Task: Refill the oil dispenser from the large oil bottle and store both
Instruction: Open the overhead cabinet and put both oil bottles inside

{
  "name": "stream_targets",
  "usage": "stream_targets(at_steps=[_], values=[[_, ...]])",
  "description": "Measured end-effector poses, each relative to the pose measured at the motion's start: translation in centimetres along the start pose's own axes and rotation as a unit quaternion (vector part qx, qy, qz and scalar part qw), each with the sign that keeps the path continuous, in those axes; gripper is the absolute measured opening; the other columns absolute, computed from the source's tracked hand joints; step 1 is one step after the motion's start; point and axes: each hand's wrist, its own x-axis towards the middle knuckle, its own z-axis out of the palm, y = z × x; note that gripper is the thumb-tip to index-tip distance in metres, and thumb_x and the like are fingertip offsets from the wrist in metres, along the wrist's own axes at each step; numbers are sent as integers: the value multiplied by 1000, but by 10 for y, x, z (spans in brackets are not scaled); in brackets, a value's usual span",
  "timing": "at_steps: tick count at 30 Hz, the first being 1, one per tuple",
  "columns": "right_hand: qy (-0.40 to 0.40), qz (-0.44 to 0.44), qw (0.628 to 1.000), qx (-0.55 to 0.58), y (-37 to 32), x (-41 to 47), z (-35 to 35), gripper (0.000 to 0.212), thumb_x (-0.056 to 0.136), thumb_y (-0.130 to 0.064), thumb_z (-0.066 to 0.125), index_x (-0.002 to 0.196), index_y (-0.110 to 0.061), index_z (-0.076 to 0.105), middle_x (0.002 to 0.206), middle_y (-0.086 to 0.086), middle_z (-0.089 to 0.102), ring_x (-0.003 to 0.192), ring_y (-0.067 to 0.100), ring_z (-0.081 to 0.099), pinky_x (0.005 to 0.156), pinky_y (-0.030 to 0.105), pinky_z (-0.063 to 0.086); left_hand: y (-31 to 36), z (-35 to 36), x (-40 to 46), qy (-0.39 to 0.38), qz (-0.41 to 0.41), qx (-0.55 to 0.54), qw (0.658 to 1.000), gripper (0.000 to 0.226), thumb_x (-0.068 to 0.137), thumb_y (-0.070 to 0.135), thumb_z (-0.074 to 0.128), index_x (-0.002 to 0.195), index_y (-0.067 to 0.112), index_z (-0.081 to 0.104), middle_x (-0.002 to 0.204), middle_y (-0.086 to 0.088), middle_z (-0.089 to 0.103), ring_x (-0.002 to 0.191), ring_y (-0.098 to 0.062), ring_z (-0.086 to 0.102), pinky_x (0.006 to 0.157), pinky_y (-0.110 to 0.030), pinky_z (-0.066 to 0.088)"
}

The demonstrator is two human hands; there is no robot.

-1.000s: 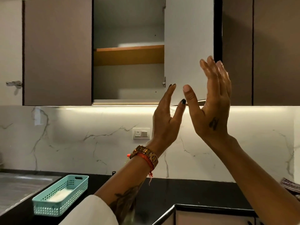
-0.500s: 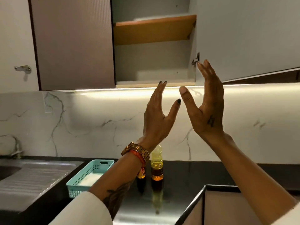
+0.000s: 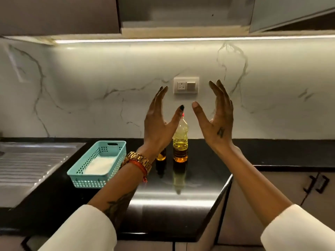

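Both the left hand [image 3: 158, 127] and the right hand [image 3: 216, 124] hang spread and empty above the desk [image 3: 181, 196], where the upright large oil bottle [image 3: 180, 142], part full, stands below between them, the small dispenser [image 3: 161, 156] half-hidden behind the left wrist.

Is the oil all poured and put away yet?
Not yet. The cupboard above is open. Both the left hand and the right hand are raised and empty. The large oil bottle and small dispenser stand on the counter; pouring and storing look undone.
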Motion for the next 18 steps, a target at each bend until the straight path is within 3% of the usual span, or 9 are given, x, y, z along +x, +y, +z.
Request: stream_targets(at_steps=[2,9,12,18], values=[[-8,23,1000,1,22,-7,19,67,83,-51,49,139,-18,35,150,5,30,137,17,26,111,33,24,-30,3,-2,-5,-19,7,1000,68,82,45,57,141,23,33,149,1,34,135,-14,34,106,-31,33],[-30,89,995,-11,98,-32,86,65,82,-47,55,135,-14,38,145,11,39,133,15,31,109,47,31,-133,13,-16,-20,-99,42,994,62,84,19,66,138,18,35,146,-6,38,133,-22,37,107,-43,37],[-46,127,991,-26,126,-42,108,68,79,-49,55,135,-14,37,144,12,40,133,23,35,107,40,32,-175,19,-20,-35,-142,50,988,62,85,21,65,139,21,35,145,-6,38,133,-21,36,107,-45,37],[-93,213,971,-64,181,-72,152,75,77,-44,65,139,-20,29,144,11,37,131,26,35,103,55,36,-251,40,-22,-68,-225,52,971,65,84,27,65,141,23,33,144,-6,39,131,-19,38,107,-41,37]])
